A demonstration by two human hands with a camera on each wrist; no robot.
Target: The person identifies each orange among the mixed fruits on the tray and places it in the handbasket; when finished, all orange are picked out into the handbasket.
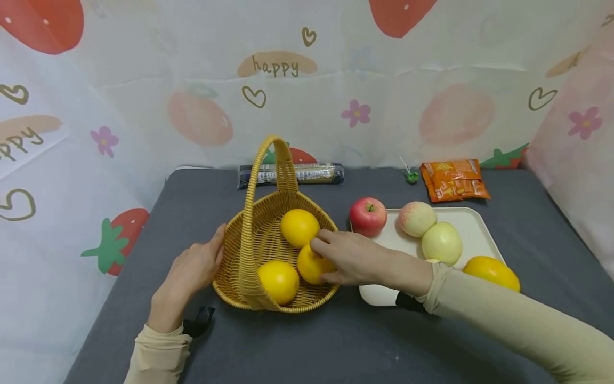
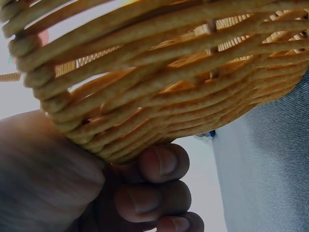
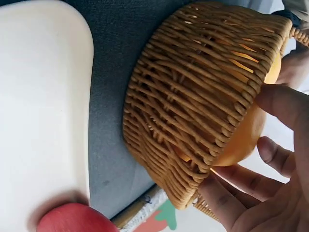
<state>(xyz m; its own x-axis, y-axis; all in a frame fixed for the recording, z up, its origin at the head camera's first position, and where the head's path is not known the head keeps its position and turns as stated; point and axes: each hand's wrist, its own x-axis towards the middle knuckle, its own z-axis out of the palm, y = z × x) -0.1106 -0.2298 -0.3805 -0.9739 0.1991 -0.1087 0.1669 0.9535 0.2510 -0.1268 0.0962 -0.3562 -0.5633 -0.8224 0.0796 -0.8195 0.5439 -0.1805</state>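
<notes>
A wicker basket [image 1: 230,290] with a tall arched handle holds three round yellow-orange fruits. My left hand [image 1: 194,269] grips the basket's left side; in the left wrist view its curled fingers [image 2: 166,162] lie against the woven wall [image 2: 159,104]. My right hand [image 1: 352,258] reaches over the right rim, with its fingers around the nearest yellow-orange fruit [image 1: 310,266] inside the basket. A second fruit [image 1: 299,228] lies behind that one, and a third [image 1: 278,282] at the front under the handle. In the right wrist view the basket wall partly hides the held fruit [image 3: 244,137].
Right of the basket, a cream tray [image 1: 379,294] bears a red apple [image 1: 368,217], a pinkish peach [image 1: 417,219], a pale green fruit [image 1: 442,244] and a yellow fruit [image 1: 491,273]. Behind are a long dark packet [image 1: 316,174], a green lollipop [image 1: 412,177] and an orange snack bag [image 1: 454,181].
</notes>
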